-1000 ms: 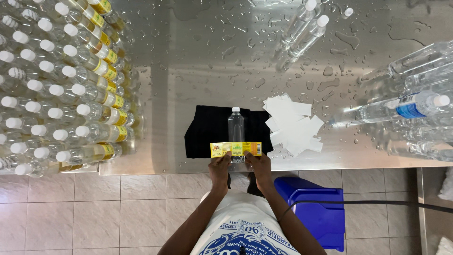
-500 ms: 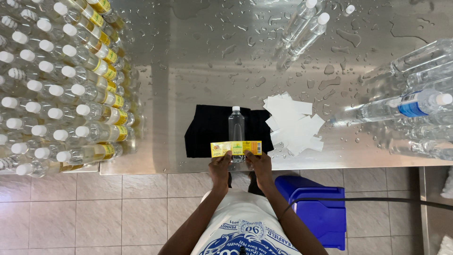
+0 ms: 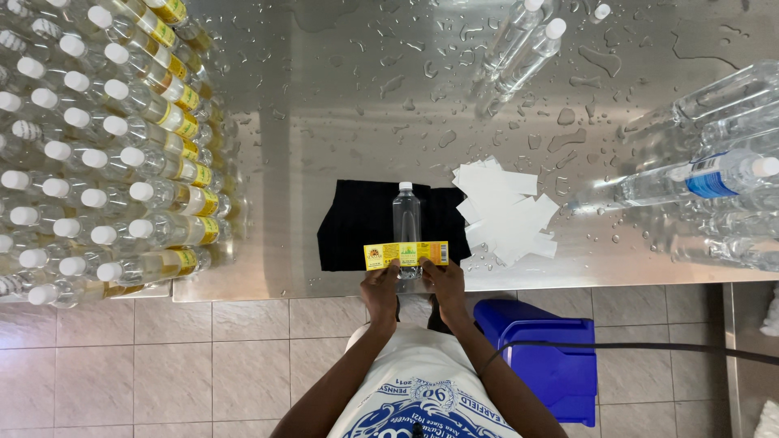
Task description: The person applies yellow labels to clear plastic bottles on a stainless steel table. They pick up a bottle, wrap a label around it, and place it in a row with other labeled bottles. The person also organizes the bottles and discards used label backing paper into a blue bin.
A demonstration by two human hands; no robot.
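One clear bottle point(image 3: 406, 217), white cap, lies on black cloth point(image 3: 357, 225) at near table point(image 3: 341, 105) edge. Left hand point(image 3: 380, 292) and right hand point(image 3: 445, 285) pinch one yellow label point(image 3: 406, 255) flat across it. Labelled bottles point(image 3: 154, 174) stacked left, too many to count.

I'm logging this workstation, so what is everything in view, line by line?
steel table: one, wet
black cloth: one, near table edge
clear bottle: one, white cap, on cloth
yellow label: one, held across bottle
white paper slips: pile, right of cloth
labelled bottles: many, left
unlabelled bottles: several, right and top
blue bin: one, on tiled floor
left hand: on label
right hand: on label
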